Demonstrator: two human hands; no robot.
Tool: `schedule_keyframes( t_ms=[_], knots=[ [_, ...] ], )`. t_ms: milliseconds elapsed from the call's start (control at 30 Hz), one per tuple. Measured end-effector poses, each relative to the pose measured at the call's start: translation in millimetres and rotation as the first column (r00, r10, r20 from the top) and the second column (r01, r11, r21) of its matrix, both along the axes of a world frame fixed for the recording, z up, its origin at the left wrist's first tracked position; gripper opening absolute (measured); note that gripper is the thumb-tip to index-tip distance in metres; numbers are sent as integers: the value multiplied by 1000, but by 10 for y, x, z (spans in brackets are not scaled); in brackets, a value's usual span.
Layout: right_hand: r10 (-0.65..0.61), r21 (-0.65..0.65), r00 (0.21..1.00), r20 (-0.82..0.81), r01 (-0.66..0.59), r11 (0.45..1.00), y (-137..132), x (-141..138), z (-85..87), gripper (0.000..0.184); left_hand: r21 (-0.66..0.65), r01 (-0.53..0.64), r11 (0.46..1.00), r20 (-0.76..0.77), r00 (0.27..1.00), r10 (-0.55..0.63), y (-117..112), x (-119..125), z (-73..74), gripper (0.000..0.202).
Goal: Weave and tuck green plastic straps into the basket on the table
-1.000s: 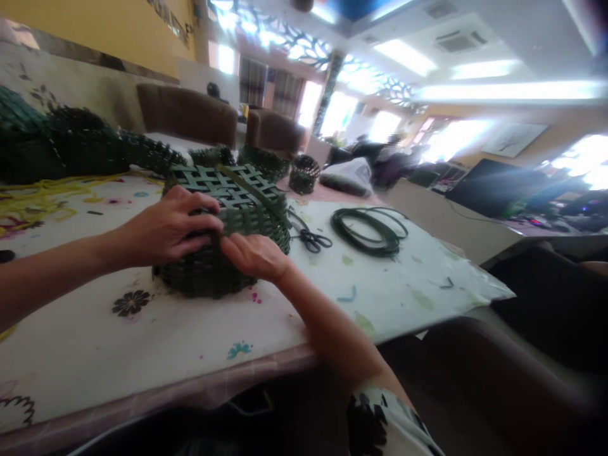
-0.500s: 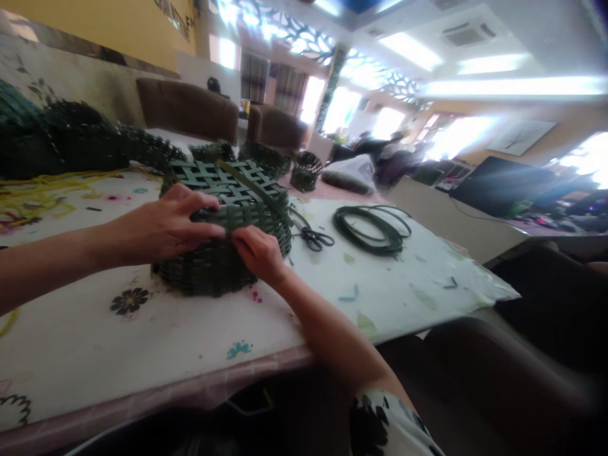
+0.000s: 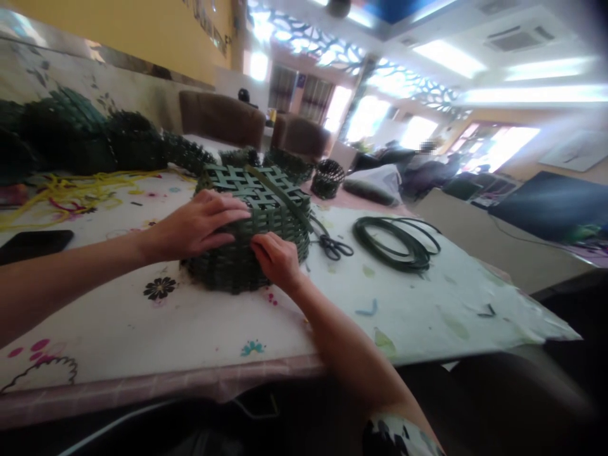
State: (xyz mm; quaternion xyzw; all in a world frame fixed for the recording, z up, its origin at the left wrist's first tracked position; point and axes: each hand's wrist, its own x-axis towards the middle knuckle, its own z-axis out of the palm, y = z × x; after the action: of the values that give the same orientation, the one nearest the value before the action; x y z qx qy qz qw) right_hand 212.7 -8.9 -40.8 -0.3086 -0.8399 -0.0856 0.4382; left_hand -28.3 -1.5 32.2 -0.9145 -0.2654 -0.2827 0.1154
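Note:
A dark green woven basket (image 3: 237, 266) stands on the table with its lattice base facing up. My left hand (image 3: 190, 228) lies against the near left of its side, fingers stretched out and spread from the thumb. On the front wall, just right of those fingertips, my right hand (image 3: 278, 256) is closed with thumb and fingers pinched at a woven strip; the exact hold is partly hidden. A loose flat strip (image 3: 280, 193) slants over the basket's top and down its right side. Dark-handled scissors (image 3: 335, 247) lie right of the basket.
A coil of green strip (image 3: 392, 244) lies to the right on the flowered tablecloth (image 3: 199, 335). Yellow strips (image 3: 85, 190) and a black phone-like slab (image 3: 38, 244) lie left. Behind stand more green baskets (image 3: 327, 177) and a filled plastic bag (image 3: 375, 183). People sit far back.
The camera view has turned left, so the whole scene sits further right and the black slab has come into view. Both hands stay at the basket's front, the left fingers slightly shifted.

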Motion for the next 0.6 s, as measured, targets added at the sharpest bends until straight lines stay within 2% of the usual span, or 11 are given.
schedule_keyframes(
  t_ms=[200,367,500,600],
  knots=[
    [21,-10,1000,-24,-21,1000,13,-8,-17,35,66,41,997,76,996,-46,19,-98,-99,59],
    [54,-70,997,-47,-58,996,23,-14,-11,31,138,52,989,143,987,-72,52,-84,-158,46],
    [62,-114,996,-68,-70,991,20,-15,0,28,144,-18,989,195,981,-11,-15,19,-174,36],
    [74,-119,993,-94,-85,989,22,-17,8,28,173,-140,975,208,973,102,-82,92,-200,46]
  ],
)
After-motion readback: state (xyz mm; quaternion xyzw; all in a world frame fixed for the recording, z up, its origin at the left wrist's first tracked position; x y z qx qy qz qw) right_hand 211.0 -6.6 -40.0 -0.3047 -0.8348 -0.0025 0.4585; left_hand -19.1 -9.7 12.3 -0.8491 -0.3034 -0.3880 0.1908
